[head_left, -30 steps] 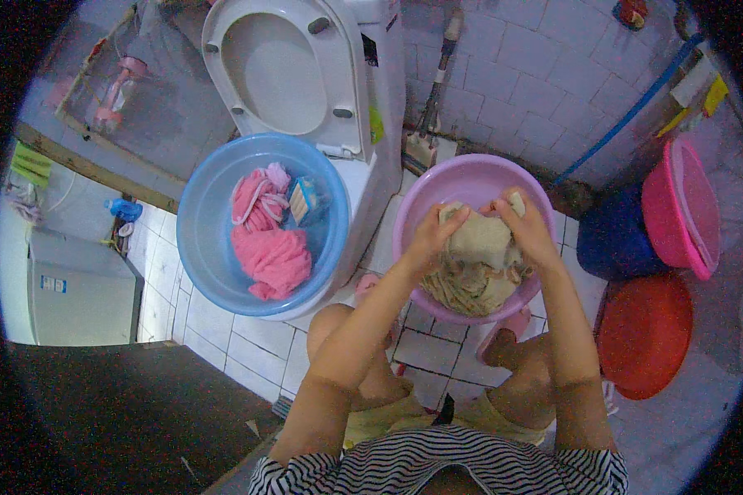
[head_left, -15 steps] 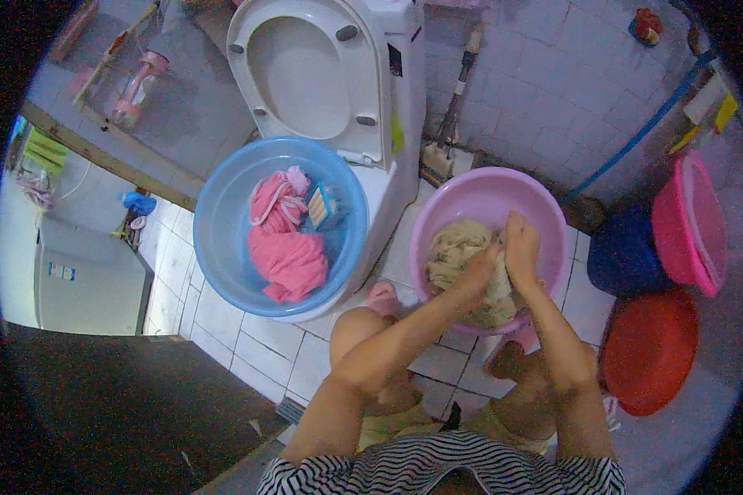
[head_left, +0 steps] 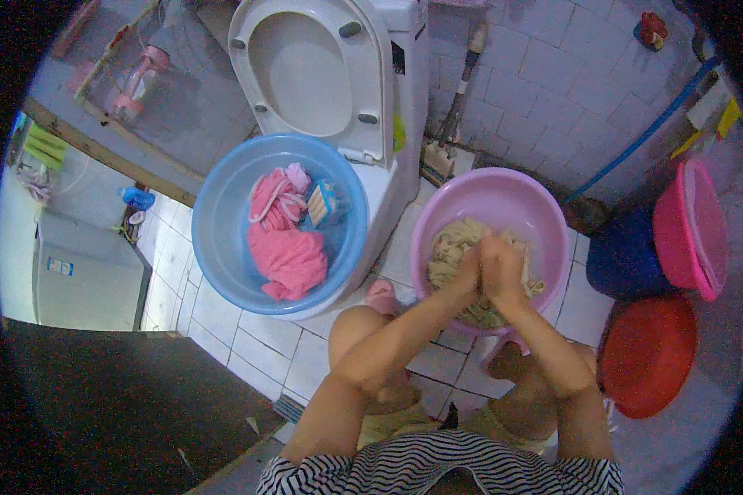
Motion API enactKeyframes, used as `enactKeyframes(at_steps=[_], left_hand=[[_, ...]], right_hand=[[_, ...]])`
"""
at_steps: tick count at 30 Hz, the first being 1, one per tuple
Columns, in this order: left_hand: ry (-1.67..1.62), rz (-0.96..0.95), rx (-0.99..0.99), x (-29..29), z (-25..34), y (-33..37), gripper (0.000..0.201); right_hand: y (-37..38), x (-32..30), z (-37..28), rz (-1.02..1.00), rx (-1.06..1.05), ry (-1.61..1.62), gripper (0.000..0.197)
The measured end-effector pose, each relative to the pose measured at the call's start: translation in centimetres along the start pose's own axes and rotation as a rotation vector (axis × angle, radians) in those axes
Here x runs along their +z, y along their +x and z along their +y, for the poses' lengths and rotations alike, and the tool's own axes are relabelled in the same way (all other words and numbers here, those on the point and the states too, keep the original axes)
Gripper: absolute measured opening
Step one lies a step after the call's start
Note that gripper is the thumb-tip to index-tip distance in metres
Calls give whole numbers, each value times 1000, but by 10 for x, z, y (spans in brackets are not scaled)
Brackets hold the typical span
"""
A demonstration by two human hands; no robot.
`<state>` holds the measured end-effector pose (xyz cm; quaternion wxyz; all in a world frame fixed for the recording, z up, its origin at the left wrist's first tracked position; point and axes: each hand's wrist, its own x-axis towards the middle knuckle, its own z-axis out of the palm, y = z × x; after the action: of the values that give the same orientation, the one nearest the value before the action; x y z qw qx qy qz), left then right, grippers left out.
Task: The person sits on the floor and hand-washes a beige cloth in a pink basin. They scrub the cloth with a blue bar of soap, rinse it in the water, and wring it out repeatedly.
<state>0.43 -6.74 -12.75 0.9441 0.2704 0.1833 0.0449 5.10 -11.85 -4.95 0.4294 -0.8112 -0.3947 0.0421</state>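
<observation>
A beige cloth (head_left: 450,246) lies bunched up in the lilac basin (head_left: 487,200) on the floor in front of me. My left hand (head_left: 469,276) and my right hand (head_left: 502,266) are closed and pressed together over the middle of the cloth, gripping some of it. The fingers partly hide the bit they hold. Folds of cloth spread out on both sides of my hands, inside the basin.
A blue basin (head_left: 215,247) with pink cloths (head_left: 289,257) and a scrubbing brush (head_left: 327,205) rests on the toilet (head_left: 371,70). To the right are a dark blue bucket (head_left: 623,252), a pink basin (head_left: 677,227) and a red basin (head_left: 648,355). A long-handled tool (head_left: 462,82) leans behind.
My hands have moved left and slightly nearer to me, from the basin's right side to its middle. The cloth has shifted, with folds now showing to the right of my hands.
</observation>
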Motion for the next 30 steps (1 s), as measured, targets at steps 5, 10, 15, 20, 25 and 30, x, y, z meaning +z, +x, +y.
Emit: enactKeyframes(at_steps=[5, 10, 15, 20, 25, 30], left_hand=[[-5, -30, -88, -5, 9, -10, 46], [188, -65, -19, 46, 51, -32, 41], [242, 8, 134, 18, 71, -22, 36], [264, 213, 185, 17, 100, -32, 32], [189, 367, 132, 24, 105, -31, 31], [321, 181, 142, 41, 104, -44, 30]], right_hand=[[11, -4, 9, -102, -53, -371, 29], [35, -32, 20, 63, 158, 11, 29], [41, -41, 22, -70, 303, 151, 31], [43, -70, 39, -562, 312, 195, 35], [43, -81, 19, -361, 471, 555, 39], [46, -82, 18, -242, 533, 747, 39]])
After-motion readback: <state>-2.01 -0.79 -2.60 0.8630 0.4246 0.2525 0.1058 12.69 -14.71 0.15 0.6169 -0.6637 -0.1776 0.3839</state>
